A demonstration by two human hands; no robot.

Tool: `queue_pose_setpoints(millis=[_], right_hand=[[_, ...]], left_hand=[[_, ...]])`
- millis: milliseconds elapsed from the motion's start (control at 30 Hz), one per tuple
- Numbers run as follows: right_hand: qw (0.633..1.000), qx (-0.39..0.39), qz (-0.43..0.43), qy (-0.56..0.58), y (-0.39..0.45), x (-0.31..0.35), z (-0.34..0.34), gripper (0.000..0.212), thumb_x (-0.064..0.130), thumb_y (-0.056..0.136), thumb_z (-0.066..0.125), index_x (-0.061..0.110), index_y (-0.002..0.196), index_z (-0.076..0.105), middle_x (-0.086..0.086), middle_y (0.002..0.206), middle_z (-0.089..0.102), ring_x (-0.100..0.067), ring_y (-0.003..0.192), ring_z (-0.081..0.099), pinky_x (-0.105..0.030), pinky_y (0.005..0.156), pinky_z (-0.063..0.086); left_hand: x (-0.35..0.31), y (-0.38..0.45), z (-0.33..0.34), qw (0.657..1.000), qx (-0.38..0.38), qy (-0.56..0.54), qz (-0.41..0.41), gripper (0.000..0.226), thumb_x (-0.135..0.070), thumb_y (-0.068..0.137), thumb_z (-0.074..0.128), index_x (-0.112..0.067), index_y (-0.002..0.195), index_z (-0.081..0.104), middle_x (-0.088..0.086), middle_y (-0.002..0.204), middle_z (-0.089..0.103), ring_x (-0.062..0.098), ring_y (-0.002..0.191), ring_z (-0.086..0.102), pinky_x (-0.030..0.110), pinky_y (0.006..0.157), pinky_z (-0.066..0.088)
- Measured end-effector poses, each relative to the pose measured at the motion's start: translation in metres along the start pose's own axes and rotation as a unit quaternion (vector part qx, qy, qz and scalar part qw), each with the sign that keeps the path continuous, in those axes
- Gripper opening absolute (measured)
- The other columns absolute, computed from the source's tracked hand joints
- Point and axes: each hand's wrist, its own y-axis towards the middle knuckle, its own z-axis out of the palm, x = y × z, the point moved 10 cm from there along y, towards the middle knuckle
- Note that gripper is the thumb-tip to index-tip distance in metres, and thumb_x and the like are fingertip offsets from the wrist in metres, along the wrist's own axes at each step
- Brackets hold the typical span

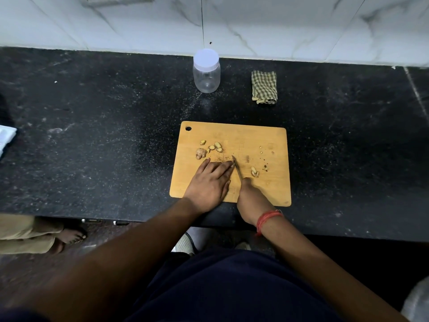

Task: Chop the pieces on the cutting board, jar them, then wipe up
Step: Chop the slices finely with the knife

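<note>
Now you're chopping mid-board (267, 140), left hand (209, 182) pressing flat with straight fingers, right hand (249, 198) gripping the knife (237, 167), pieces (210, 149) uncut, jar (206, 72) capped, cloth (264, 87) waiting.

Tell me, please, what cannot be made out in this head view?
- Knife handle: hidden inside the right hand.
- Anything under the left hand fingertips: covered by them.
- What the pieces are: too small.
- White object: cut off by the left edge.
</note>
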Motion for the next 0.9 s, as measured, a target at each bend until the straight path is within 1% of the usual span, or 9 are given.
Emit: queue_pose_setpoints(millis=[100, 200, 267, 367, 467, 600, 700, 800, 900], right_hand=[[1.000, 0.005, -0.001, 0.008, -0.003, -0.003, 0.003, 0.052, -0.004, 0.094, 0.039, -0.001, 0.144, 0.024, -0.012, 0.098, 0.058, -0.025, 0.083, 0.056, -0.029, 0.069, 0.039], [1.000, 0.016, -0.001, 0.016, -0.010, -0.007, 0.006, 0.053, -0.005, 0.093, 0.039, -0.001, 0.144, 0.025, -0.016, 0.110, 0.059, -0.027, 0.090, 0.058, -0.028, 0.071, 0.038], [0.999, 0.029, -0.001, 0.023, -0.016, -0.011, 0.010, 0.051, -0.004, 0.094, 0.039, -0.001, 0.143, 0.026, -0.017, 0.110, 0.059, -0.029, 0.094, 0.060, -0.028, 0.071, 0.038], [0.999, 0.041, 0.004, 0.022, -0.024, -0.020, 0.014, 0.047, 0.000, 0.097, 0.038, 0.000, 0.142, 0.027, -0.017, 0.113, 0.060, -0.027, 0.094, 0.059, -0.028, 0.073, 0.040], [0.999, 0.022, -0.003, 0.031, -0.029, -0.029, 0.010, 0.037, 0.002, 0.098, 0.038, 0.001, 0.135, 0.035, -0.018, 0.112, 0.061, -0.031, 0.098, 0.061, -0.027, 0.071, 0.038], [0.999, -0.015, -0.023, 0.033, -0.031, -0.027, -0.001, 0.031, 0.003, 0.099, 0.039, 0.000, 0.131, 0.036, -0.018, 0.103, 0.061, -0.033, 0.090, 0.061, -0.033, 0.069, 0.044], [0.999, -0.025, -0.030, 0.033, -0.025, -0.022, -0.006, 0.032, 0.003, 0.099, 0.039, -0.001, 0.131, 0.036, -0.018, 0.103, 0.061, -0.031, 0.086, 0.060, -0.031, 0.066, 0.040], [0.999, -0.029, -0.026, 0.027, -0.017, -0.018, -0.009, 0.029, 0.006, 0.100, 0.039, 0.000, 0.129, 0.037, -0.018, 0.104, 0.062, -0.033, 0.089, 0.061, -0.033, 0.066, 0.042], [0.999, -0.023, -0.023, 0.019, -0.014, -0.015, -0.008, 0.028, 0.007, 0.101, 0.037, 0.000, 0.128, 0.037, -0.019, 0.101, 0.061, -0.029, 0.079, 0.055, -0.031, 0.063, 0.035]], left_hand=[[-0.003, -0.001, 0.002, 1.000, -0.001, 0.001, -0.003, 0.051, -0.034, 0.105, 0.038, -0.012, 0.151, 0.047, 0.002, 0.152, 0.047, 0.024, 0.132, 0.045, 0.050, 0.121, 0.026], [-0.002, -0.002, 0.005, 1.000, 0.001, 0.009, -0.003, 0.051, -0.034, 0.106, 0.039, -0.011, 0.152, 0.045, 0.002, 0.153, 0.045, 0.025, 0.132, 0.044, 0.052, 0.122, 0.025], [-0.003, -0.002, 0.007, 1.000, 0.004, 0.010, -0.004, 0.051, -0.034, 0.106, 0.037, -0.011, 0.152, 0.044, 0.002, 0.153, 0.044, 0.026, 0.132, 0.044, 0.052, 0.122, 0.025], [-0.003, -0.002, 0.009, 1.000, 0.004, 0.004, -0.006, 0.053, -0.033, 0.106, 0.033, -0.009, 0.152, 0.044, 0.004, 0.153, 0.045, 0.027, 0.131, 0.044, 0.054, 0.121, 0.026], [-0.003, -0.003, 0.011, 1.000, -0.003, -0.009, -0.019, 0.053, -0.033, 0.105, 0.034, -0.009, 0.151, 0.045, 0.005, 0.151, 0.046, 0.028, 0.130, 0.046, 0.055, 0.121, 0.025], [-0.012, -0.006, 0.010, 0.998, -0.031, -0.021, -0.040, 0.052, -0.031, 0.104, 0.038, -0.008, 0.150, 0.046, 0.006, 0.150, 0.048, 0.030, 0.126, 0.047, 0.056, 0.118, 0.029], [-0.016, -0.007, 0.008, 0.998, -0.038, -0.018, -0.044, 0.052, -0.030, 0.103, 0.039, -0.008, 0.149, 0.047, 0.008, 0.149, 0.049, 0.030, 0.125, 0.047, 0.057, 0.117, 0.030], [-0.015, -0.007, 0.007, 0.998, -0.039, -0.017, -0.044, 0.052, -0.030, 0.103, 0.038, -0.007, 0.148, 0.048, 0.009, 0.147, 0.050, 0.030, 0.125, 0.047, 0.057, 0.117, 0.030], [-0.014, -0.006, 0.008, 0.998, -0.038, -0.019, -0.047, 0.051, -0.030, 0.103, 0.038, -0.007, 0.147, 0.049, 0.010, 0.145, 0.051, 0.031, 0.125, 0.048, 0.057, 0.117, 0.030]])
